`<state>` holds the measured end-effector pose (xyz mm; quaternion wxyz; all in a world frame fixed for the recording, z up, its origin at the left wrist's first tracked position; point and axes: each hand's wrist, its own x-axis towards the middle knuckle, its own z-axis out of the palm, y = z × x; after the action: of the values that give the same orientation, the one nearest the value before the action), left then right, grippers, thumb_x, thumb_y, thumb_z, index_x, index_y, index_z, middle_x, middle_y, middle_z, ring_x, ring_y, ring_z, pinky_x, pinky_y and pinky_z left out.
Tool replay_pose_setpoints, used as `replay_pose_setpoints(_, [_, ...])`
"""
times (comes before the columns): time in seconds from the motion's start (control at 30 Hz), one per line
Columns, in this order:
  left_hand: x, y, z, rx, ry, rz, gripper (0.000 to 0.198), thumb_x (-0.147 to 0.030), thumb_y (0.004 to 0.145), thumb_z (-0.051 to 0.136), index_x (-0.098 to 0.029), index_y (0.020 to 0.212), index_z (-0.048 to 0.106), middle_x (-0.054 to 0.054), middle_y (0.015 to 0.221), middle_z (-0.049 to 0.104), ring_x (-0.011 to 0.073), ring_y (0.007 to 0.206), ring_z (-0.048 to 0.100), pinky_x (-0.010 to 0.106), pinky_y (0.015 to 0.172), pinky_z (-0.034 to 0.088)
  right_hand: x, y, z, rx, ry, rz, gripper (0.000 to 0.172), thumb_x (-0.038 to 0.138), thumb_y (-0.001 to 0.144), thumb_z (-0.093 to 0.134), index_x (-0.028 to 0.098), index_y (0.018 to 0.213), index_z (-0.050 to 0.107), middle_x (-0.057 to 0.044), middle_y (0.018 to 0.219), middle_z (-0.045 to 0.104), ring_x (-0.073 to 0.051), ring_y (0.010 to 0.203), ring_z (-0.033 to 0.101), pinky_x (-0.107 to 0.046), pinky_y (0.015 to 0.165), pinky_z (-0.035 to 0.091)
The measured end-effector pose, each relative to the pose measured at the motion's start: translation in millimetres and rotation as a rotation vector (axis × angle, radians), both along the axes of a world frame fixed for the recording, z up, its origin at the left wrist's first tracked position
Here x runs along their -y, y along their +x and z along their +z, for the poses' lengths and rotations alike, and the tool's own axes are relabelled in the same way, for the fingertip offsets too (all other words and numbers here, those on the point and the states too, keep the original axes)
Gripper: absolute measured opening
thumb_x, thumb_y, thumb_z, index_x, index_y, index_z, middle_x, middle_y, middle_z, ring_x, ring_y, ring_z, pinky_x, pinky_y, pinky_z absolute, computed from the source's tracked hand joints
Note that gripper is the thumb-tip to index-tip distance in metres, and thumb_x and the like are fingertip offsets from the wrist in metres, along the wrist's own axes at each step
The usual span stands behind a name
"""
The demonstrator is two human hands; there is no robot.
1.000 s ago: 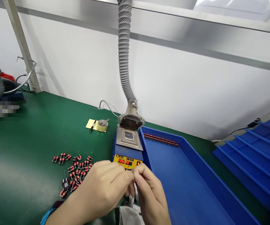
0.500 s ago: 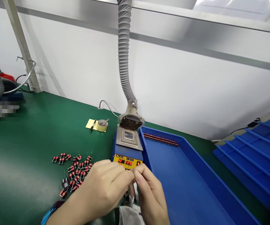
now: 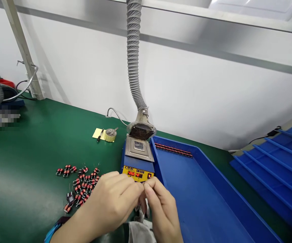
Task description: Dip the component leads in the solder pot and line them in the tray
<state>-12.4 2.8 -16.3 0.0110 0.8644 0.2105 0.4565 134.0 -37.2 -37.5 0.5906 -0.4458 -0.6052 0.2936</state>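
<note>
My left hand [image 3: 112,202] and my right hand [image 3: 161,211] meet at the bottom centre, just in front of the blue solder pot [image 3: 138,158]. Both have their fingers curled and pinched together around something small that the fingers hide. A scatter of several small red and black coil parts [image 3: 81,184] lies on the green mat [image 3: 29,162] just left of my left hand. A row of the same parts [image 3: 173,151] lines the far edge of the blue tray [image 3: 199,202] to the right of my right hand.
A grey ribbed fume hose [image 3: 133,60] hangs down to the fan above the solder pot. A tape roll [image 3: 110,135] and a pen on yellow paper sit behind it. Stacked blue trays [image 3: 275,162] stand at the right. White cloth [image 3: 138,233] lies under my hands.
Both hands stay pinched together at the same spot with only slight finger shifts. The view has tilted a little.
</note>
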Motion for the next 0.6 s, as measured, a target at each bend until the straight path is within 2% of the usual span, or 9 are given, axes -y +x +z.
replay_pose_setpoints(0.03, [-0.5,0.5,-0.4,0.002,0.039,0.016,0.028,-0.010,0.097,0.036,-0.016,0.078,0.055,-0.002,0.057,0.053,0.0140,0.048,0.042,0.029,0.047,0.028,0.0,0.0,0.4,-0.128,-0.075,0.089,0.037,0.030,0.100,0.042,0.020,0.064,0.049,0.003,0.050,0.048,-0.010,0.045,0.046,-0.021,0.047,0.042])
replay_pose_setpoints(0.1, [-0.4,-0.4,0.5,0.041,-0.025,0.010,0.025,-0.010,0.097,0.037,-0.016,0.081,0.055,-0.002,0.060,0.056,0.0130,0.051,0.046,0.027,0.050,0.033,-0.8,1.6,1.2,-0.244,-0.054,0.148,0.040,0.032,0.101,0.041,0.020,0.065,0.053,0.002,0.051,0.052,-0.011,0.048,0.050,-0.022,0.051,0.045])
replay_pose_setpoints(0.2, [2.0,-4.6,4.2,0.127,-0.264,-0.049,0.017,-0.011,0.097,0.042,-0.019,0.088,0.054,-0.005,0.072,0.063,0.0093,0.062,0.056,0.019,0.063,0.041,-3.0,4.5,2.3,-0.080,0.192,-0.025,0.014,0.018,0.093,0.057,0.022,0.088,0.069,0.001,0.073,0.068,-0.012,0.069,0.063,-0.022,0.067,0.050])
replay_pose_setpoints(0.3, [4.0,-8.4,7.7,0.156,-0.464,-0.118,0.016,-0.011,0.095,0.046,-0.022,0.088,0.053,-0.008,0.075,0.062,0.0064,0.065,0.056,0.014,0.066,0.041,-6.0,4.7,2.8,0.081,0.360,-0.044,0.030,0.003,0.085,0.062,0.025,0.102,0.070,0.001,0.085,0.071,-0.013,0.078,0.065,-0.024,0.075,0.052])
replay_pose_setpoints(0.4, [3.7,-9.7,8.4,0.144,-0.589,-0.174,0.016,-0.012,0.096,0.047,-0.022,0.084,0.053,-0.009,0.073,0.059,0.0058,0.063,0.054,0.013,0.063,0.041,-7.6,3.9,2.8,0.109,0.394,-0.009,0.034,-0.002,0.083,0.060,0.024,0.103,0.068,0.000,0.087,0.070,-0.014,0.079,0.064,-0.026,0.074,0.053])
replay_pose_setpoints(0.47, [2.6,-8.6,6.9,0.126,-0.566,-0.169,0.016,-0.013,0.097,0.046,-0.021,0.084,0.053,-0.008,0.073,0.059,0.0065,0.062,0.054,0.015,0.061,0.041,-7.1,3.7,2.8,0.161,0.430,-0.020,0.035,-0.003,0.083,0.059,0.023,0.104,0.068,-0.001,0.087,0.070,-0.015,0.081,0.064,-0.027,0.074,0.052])
replay_pose_setpoints(0.5, [2.0,-7.5,5.8,0.114,-0.503,-0.152,0.016,-0.013,0.097,0.045,-0.020,0.084,0.053,-0.007,0.073,0.060,0.0074,0.063,0.055,0.017,0.061,0.041,-6.4,3.5,2.8,0.194,0.448,-0.034,0.034,-0.003,0.083,0.058,0.022,0.103,0.067,-0.001,0.087,0.069,-0.015,0.082,0.064,-0.028,0.075,0.052])
replay_pose_setpoints(0.57, [0.8,-4.5,3.2,0.071,-0.290,-0.092,0.020,-0.013,0.098,0.041,-0.018,0.084,0.055,-0.003,0.071,0.062,0.0103,0.060,0.054,0.022,0.058,0.040,-4.7,2.6,2.8,0.191,0.397,-0.058,0.024,0.001,0.086,0.055,0.021,0.095,0.066,-0.002,0.083,0.066,-0.014,0.078,0.062,-0.026,0.071,0.050])
replay_pose_setpoints(0.6, [0.4,-3.0,2.0,0.042,-0.170,-0.056,0.023,-0.012,0.098,0.040,-0.016,0.082,0.056,-0.002,0.068,0.061,0.0118,0.057,0.051,0.025,0.054,0.037,-3.9,1.8,2.9,0.127,0.303,-0.032,0.018,0.006,0.090,0.054,0.020,0.088,0.064,-0.001,0.077,0.064,-0.013,0.072,0.059,-0.025,0.066,0.049])
